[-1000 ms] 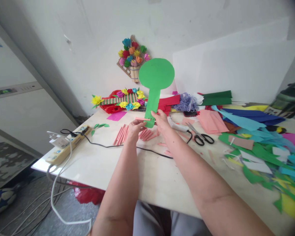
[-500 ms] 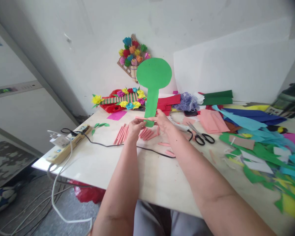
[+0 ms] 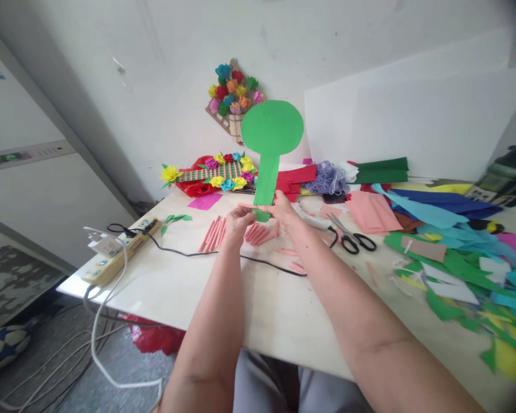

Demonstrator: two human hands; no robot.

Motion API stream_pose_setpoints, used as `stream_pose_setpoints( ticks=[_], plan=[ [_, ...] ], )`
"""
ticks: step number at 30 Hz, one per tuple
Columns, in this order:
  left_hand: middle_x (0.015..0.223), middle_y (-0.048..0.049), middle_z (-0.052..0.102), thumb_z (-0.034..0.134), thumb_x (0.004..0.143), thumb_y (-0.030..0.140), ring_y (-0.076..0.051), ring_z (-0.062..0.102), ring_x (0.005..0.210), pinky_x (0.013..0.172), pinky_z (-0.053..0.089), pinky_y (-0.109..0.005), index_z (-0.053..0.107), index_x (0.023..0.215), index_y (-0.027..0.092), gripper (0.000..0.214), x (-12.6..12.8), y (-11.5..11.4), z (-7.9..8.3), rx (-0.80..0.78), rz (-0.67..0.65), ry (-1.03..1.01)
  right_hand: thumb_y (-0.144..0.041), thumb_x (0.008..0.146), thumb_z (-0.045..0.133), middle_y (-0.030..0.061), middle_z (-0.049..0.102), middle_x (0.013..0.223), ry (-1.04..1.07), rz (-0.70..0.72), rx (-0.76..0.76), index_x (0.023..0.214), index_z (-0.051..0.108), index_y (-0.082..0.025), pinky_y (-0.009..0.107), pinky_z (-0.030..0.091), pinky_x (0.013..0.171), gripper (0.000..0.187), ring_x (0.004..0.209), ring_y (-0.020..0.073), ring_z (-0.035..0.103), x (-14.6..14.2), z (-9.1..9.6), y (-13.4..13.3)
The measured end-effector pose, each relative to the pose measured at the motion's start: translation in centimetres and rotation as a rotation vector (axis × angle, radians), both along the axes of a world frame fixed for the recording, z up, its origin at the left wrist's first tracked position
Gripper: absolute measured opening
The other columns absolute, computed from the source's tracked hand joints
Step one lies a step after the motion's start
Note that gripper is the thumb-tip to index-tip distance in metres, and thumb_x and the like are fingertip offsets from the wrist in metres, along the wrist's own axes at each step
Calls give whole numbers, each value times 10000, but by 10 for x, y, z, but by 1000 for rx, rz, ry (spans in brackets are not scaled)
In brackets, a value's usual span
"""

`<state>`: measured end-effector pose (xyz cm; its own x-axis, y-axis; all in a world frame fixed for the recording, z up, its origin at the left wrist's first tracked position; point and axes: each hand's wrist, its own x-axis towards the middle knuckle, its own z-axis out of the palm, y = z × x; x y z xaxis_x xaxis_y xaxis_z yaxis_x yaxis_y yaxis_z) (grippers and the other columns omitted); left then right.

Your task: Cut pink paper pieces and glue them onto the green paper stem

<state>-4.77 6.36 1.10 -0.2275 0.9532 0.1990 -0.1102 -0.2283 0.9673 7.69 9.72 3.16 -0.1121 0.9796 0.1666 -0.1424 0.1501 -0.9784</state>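
Observation:
A green paper cutout (image 3: 273, 127), an oval head on a long straight strip, stands upright between my hands. Across the lower part of its strip lies a thin pink paper roll (image 3: 246, 205). My left hand (image 3: 239, 222) is closed at the roll's left end, with fingertips against the strip's edge. On the other side my right hand (image 3: 284, 210) pinches the strip and the roll's right part. How the fingers sit behind the paper is hidden. More pink rolls (image 3: 213, 234) lie in a bunch left of my left wrist, others (image 3: 255, 234) between my forearms.
Black-handled scissors (image 3: 351, 234) and a white glue gun (image 3: 312, 218) lie to the right. Paper scraps (image 3: 447, 281) cover the right side. A black cord (image 3: 184, 253) runs from a power strip (image 3: 120, 252) under my forearms. A flower-trimmed guitar craft (image 3: 215, 174) lies at the back.
The cutout appears slightly farther right, along with a small shift of the whole view. Both hands keep the same hold.

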Motion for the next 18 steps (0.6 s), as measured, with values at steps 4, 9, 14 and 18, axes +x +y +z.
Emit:
stream_pose_setpoints(
  ticks=[4, 9, 14, 18],
  plan=[
    [653, -42, 655, 720, 504, 287, -158, 596, 617, 618, 453, -290, 676, 704, 123, 262, 0, 2, -2, -12, 1, -7, -74, 552, 678, -33, 607, 780, -3, 10, 35, 868, 424, -215, 304, 496, 705, 429, 719, 130, 592, 1, -3, 2],
    [646, -35, 647, 728, 498, 288, -147, 586, 607, 623, 447, -286, 670, 699, 123, 267, -1, 3, -4, -20, 12, -13, -172, 599, 677, -22, 621, 788, 47, 129, -16, 944, 429, -226, 338, 511, 661, 428, 656, 141, 591, 5, -4, 2],
    [653, -33, 644, 731, 506, 289, -139, 577, 596, 608, 442, -279, 672, 712, 121, 272, -1, 3, -4, -10, 2, 0, -198, 572, 711, -11, 617, 808, 31, 86, -27, 1002, 432, -223, 343, 508, 674, 513, 702, 158, 599, 6, -1, -3],
    [638, -30, 641, 728, 505, 281, -138, 576, 590, 594, 442, -272, 673, 700, 120, 259, 1, 1, -3, -4, -9, -2, -167, 547, 709, -6, 613, 845, 16, 36, -23, 986, 425, -221, 334, 502, 697, 525, 739, 155, 601, 2, -5, -1]
  ],
)
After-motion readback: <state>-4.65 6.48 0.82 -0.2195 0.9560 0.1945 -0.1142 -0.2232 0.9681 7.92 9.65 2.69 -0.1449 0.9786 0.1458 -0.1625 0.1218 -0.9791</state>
